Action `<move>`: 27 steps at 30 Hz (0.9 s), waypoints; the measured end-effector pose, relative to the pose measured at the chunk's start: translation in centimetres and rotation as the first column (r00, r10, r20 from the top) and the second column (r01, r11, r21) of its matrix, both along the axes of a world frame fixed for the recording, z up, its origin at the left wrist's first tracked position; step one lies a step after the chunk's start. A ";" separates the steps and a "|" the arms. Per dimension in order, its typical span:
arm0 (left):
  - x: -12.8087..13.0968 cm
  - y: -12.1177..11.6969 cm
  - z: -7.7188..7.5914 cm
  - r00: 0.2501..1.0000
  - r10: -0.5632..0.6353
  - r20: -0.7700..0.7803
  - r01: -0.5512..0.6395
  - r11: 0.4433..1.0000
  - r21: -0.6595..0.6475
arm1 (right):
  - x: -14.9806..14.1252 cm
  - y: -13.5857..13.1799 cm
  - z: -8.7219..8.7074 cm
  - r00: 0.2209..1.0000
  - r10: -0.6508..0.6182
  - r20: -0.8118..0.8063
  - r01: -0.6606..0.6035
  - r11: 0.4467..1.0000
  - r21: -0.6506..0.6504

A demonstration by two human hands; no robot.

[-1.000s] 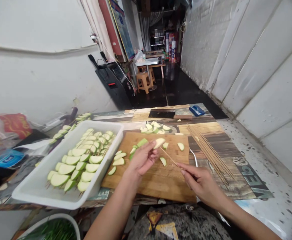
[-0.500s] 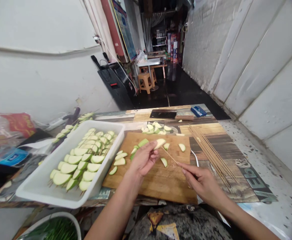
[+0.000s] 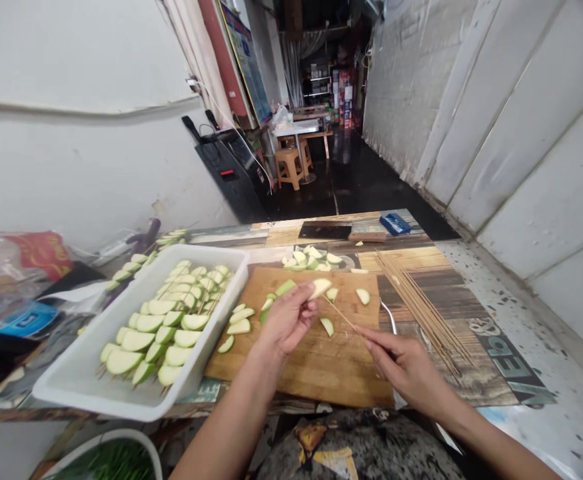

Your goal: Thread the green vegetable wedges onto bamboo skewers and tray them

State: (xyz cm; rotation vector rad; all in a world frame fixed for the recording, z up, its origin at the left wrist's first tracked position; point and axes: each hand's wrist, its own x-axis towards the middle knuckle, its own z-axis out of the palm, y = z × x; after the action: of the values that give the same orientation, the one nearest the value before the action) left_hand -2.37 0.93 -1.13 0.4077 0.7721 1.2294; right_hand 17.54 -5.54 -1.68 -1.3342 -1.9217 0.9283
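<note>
My left hand (image 3: 287,321) is closed over the cutting board, pinching a pale half-moon zucchini slice (image 3: 322,287) with green skin. In my right hand (image 3: 399,360) is a thin bamboo skewer (image 3: 342,315), gripped near its lower end. The skewer slants up to the left, its far end at the slice; whether it has pierced the flesh I cannot tell. Below both hands lies the wooden cutting board (image 3: 321,373). Loose slices (image 3: 240,326) rest on its left side, and a few more lie beyond my left hand.
A white plastic tub (image 3: 106,403) of skewered slices stands on the left. Several loose bamboo skewers (image 3: 421,313) lie on the right. A cleaver (image 3: 326,231), a blue packet (image 3: 395,224) and a pile of slices (image 3: 311,259) sit farther back. A bucket of greens (image 3: 121,460) is below left.
Both hands keep nearly the same pose, with the slice and skewer still held. The view has shifted very slightly.
</note>
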 end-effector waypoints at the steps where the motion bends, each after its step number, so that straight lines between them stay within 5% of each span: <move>1: 0.0 0.0 0.0 1.000 0.000 -0.004 0.000 1.000 0.004 | 0.0 0.0 0.0 1.000 0.000 -0.002 0.000 1.000 -0.002; 27: 0.5 -0.1 0.6 0.990 0.078 -0.114 -0.073 0.996 0.042 | -0.7 0.1 0.7 1.000 0.010 0.000 -0.010 0.998 0.055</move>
State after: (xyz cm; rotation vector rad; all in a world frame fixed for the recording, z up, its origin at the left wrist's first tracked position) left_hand -1.91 0.78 -0.55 0.4874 0.8707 1.3014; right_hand 16.80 -5.40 -0.96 -1.2942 -1.9417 0.8740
